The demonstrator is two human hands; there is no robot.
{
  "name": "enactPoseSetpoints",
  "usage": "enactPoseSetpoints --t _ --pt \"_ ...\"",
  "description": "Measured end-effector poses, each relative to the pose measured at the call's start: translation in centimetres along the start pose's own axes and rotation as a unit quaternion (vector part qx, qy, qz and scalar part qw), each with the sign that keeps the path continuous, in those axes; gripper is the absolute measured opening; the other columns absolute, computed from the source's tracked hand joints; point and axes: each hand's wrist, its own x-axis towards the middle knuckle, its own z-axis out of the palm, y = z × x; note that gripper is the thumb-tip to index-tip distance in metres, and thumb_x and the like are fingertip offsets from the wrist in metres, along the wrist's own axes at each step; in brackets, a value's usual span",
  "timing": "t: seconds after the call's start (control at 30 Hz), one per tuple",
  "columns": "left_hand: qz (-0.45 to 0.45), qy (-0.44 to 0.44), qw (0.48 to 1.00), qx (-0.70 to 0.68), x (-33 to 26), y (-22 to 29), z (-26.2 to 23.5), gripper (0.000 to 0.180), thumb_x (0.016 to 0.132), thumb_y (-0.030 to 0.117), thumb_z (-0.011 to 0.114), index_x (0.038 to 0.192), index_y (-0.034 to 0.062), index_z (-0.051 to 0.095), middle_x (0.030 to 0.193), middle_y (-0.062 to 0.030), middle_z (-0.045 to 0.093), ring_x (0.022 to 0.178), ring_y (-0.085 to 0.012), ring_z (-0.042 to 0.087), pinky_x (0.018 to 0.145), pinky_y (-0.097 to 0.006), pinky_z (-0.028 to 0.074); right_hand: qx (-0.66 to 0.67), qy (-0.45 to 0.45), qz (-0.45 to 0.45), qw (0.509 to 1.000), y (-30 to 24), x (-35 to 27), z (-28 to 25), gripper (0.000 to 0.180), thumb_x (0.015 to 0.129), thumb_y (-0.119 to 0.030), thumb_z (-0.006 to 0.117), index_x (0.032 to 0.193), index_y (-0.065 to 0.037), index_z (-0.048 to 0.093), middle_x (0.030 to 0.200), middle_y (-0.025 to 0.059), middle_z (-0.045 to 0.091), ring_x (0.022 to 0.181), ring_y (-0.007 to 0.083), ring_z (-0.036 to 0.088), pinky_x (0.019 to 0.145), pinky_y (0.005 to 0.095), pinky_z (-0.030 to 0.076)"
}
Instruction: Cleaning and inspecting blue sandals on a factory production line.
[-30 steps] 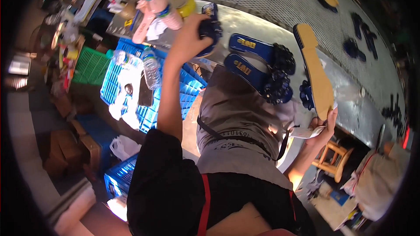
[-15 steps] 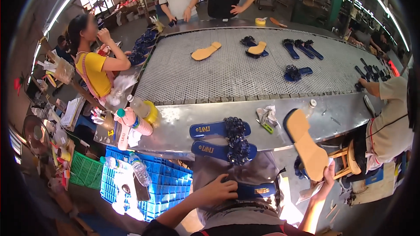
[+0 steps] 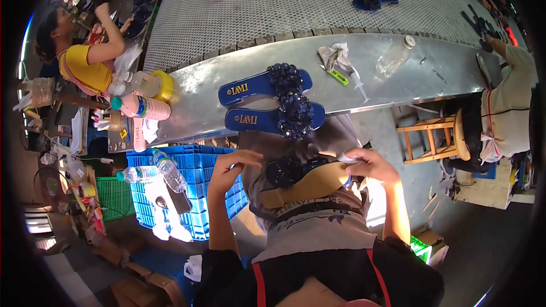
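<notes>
Now my right hand (image 3: 371, 166) is gripping a tan-soled sandal (image 3: 315, 185) just off the near edge of a shiny metal table (image 3: 196, 88). My left hand (image 3: 232, 168) is hovering beside it, loose, empty; two navy, flower-topped sandals (image 3: 293, 101) are lying tableside.

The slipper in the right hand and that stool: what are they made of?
Slipper: its tan sole looks smooth and matt, perhaps rubber or imitation leather; its dark flower glitters, maybe plastic sequins. Stool: probably wood, honey-brown and smooth-looking, though I can't see grain.
</notes>
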Motion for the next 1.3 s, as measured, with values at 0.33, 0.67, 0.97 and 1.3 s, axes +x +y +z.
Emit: enactPoseSetpoints --t 0.33,0.67,0.97,1.3 --pt "0.294 0.037 0.878 0.376 14.7 4.5 4.6 0.025 0.084 0.007 0.069 0.108 0.0081 0.075 0.124 -0.0096 0.071 0.133 -0.0348 0.059 0.112 -0.052 0.044 -0.305 0.236 -0.252 0.887 -7.7 12.0 2.0 0.033 0.097 -0.001 0.061 0.129 -0.005 0.068 0.117 0.0111 0.073 0.096 0.0294 0.074 0.084 0.0396 0.058" --pt "0.18 0.031 0.863 0.472 19.4 1.0 4.3 0.045 0.084 0.032 0.073 0.122 0.0087 0.07 0.146 -0.0124 0.058 0.143 -0.0339 0.048 0.118 -0.056 0.031 -0.502 0.258 -0.164 0.809 -7.0 13.5 4.1 0.051 0.082 0.002 0.062 0.131 -0.012 0.068 0.112 0.0073 0.062 0.067 0.0317 0.072 0.058 0.0418 0.06" --pt "0.179 0.005 0.856 0.485 19.8 1.3 4.3 0.044 0.081 0.026 0.072 0.122 0.0086 0.07 0.147 -0.0127 0.058 0.141 -0.035 0.049 0.116 -0.049 0.032 -0.533 0.256 -0.133 0.796 -8.4 15.9 4.7 0.052 0.081 -0.001 0.066 0.132 -0.009 0.066 0.104 0.0055 0.059 0.072 0.0253 0.072 0.058 0.0385 0.06" --pt "0.179 0.026 0.862 0.474 20.0 0.6 4.2 0.041 0.081 0.029 0.074 0.118 0.0106 0.071 0.142 -0.0105 0.06 0.137 -0.032 0.052 0.113 -0.05 0.034 -0.554 0.249 -0.125 0.785 -8.4 16.3 4.7 0.034 0.089 -0.009 0.063 0.123 -0.006 0.066 0.103 0.0076 0.062 0.069 0.0289 0.073 0.057 0.0404 0.059"
